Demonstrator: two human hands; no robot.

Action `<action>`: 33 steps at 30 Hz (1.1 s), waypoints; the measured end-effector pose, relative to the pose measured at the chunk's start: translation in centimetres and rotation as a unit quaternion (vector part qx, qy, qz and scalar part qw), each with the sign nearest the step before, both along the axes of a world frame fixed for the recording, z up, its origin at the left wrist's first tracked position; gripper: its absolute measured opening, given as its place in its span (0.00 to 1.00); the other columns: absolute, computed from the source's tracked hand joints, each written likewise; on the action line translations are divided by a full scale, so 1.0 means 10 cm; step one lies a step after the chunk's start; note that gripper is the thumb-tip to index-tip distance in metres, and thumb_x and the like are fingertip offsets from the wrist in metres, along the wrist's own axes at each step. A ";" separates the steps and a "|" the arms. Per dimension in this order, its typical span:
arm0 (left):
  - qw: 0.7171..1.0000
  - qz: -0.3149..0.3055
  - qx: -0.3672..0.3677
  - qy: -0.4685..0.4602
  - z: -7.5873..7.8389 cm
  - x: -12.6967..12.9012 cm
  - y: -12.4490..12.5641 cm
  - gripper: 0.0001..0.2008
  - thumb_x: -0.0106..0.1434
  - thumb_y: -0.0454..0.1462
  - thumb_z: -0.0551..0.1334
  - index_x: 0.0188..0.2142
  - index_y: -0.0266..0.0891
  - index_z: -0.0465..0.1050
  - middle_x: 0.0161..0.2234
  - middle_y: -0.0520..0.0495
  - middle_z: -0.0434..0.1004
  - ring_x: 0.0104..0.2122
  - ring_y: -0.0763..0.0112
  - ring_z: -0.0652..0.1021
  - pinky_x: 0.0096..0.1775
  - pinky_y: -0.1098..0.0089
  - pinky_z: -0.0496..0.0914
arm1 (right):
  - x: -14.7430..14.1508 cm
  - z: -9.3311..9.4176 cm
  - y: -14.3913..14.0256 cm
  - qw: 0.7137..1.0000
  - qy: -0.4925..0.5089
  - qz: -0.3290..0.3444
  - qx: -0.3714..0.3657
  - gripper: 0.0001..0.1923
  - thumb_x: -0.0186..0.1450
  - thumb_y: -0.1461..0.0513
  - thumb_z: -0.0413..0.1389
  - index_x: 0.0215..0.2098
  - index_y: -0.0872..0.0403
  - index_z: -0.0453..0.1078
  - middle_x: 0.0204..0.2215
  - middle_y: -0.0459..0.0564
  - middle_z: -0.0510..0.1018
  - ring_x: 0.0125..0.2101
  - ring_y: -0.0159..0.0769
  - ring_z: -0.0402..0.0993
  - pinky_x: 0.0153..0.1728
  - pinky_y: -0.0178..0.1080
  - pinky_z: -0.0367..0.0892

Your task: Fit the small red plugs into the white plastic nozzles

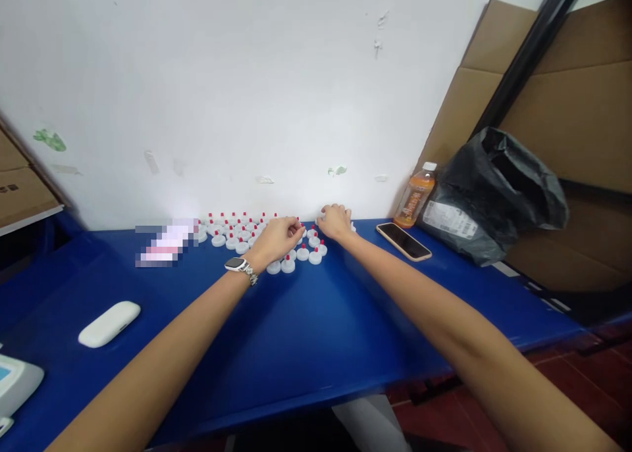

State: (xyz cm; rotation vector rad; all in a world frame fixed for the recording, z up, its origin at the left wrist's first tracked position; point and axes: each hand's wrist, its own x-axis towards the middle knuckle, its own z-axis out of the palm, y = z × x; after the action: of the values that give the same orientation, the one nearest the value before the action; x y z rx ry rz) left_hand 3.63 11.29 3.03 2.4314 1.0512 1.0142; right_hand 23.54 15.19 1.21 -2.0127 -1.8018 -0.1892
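Observation:
Many small white round caps (288, 266) with red tips stand grouped on the blue table, along the wall. My left hand (276, 243), with a watch (237, 264) on its wrist, is among them, its thumb and fingers drawn together beside a red tip. What lies between those fingertips, if anything, is hidden. At the right end of the group my right hand (336, 222) reaches down by the wall with curled fingers. White pieces show at both sides of it, but its fingertips and anything in them are out of sight.
On the blue table (296, 340), a phone (403, 241), an orange drink bottle (415, 195) and a black plastic bag (494, 195) stand at right. A white oval case (109, 324) and a white device (17, 383) are at left. Cardboard (567, 123) leans at right.

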 end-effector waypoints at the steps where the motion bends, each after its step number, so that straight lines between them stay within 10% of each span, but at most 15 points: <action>1: 1.000 0.000 -0.002 0.007 -0.01 0.03 0.01 0.12 0.66 0.42 0.59 0.32 0.39 0.77 0.31 0.46 0.81 0.30 0.66 0.78 0.35 0.68 0.68 | 0.00 -0.03 0.04 1.000 -0.006 -0.004 -0.001 0.17 0.67 0.60 0.52 0.48 0.58 0.76 0.50 0.64 0.76 0.54 0.53 0.65 0.54 0.51 0.55; 10: 1.000 0.019 0.003 0.016 -0.07 0.01 0.01 0.13 0.68 0.43 0.57 0.33 0.39 0.75 0.32 0.47 0.80 0.31 0.66 0.77 0.35 0.68 0.67 | 0.00 -0.06 -0.04 0.988 0.086 0.077 0.102 0.09 0.67 0.58 0.53 0.36 0.53 0.73 0.44 0.56 0.78 0.50 0.51 0.65 0.51 0.50 0.56; 17: 0.999 0.004 0.050 -0.006 0.03 -0.21 -0.13 0.11 0.69 0.40 0.56 0.35 0.39 0.75 0.33 0.48 0.79 0.33 0.68 0.76 0.37 0.68 0.67 | -0.21 0.16 -0.64 0.896 0.353 0.226 0.149 0.11 0.71 0.53 0.50 0.36 0.51 0.63 0.32 0.46 0.79 0.28 0.33 0.69 0.32 0.36 0.61; 28: 0.997 0.082 -0.001 -0.011 -0.17 -1.29 -0.56 0.12 0.68 0.44 0.58 0.38 0.39 0.77 0.34 0.46 0.80 0.31 0.68 0.75 0.35 0.68 0.67 | -1.11 -0.10 -1.32 0.742 0.587 0.323 -0.010 0.18 0.71 0.47 0.48 0.30 0.50 0.57 0.20 0.40 0.65 0.21 0.28 0.61 0.23 0.33 0.56; 33: 0.995 0.090 -0.027 0.031 -0.27 -1.51 -0.53 0.08 0.65 0.40 0.62 0.36 0.38 0.77 0.35 0.45 0.80 0.34 0.66 0.76 0.39 0.66 0.69 | -1.44 -0.22 -1.32 0.735 0.607 0.293 -0.076 0.19 0.68 0.46 0.51 0.29 0.50 0.57 0.19 0.39 0.66 0.17 0.26 0.55 0.18 0.31 0.51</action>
State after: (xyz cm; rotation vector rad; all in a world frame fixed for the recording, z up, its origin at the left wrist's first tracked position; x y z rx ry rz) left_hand -11.44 5.98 0.28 2.3727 1.3200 0.9562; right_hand 9.17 1.97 -0.95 -0.9621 -1.3553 1.2080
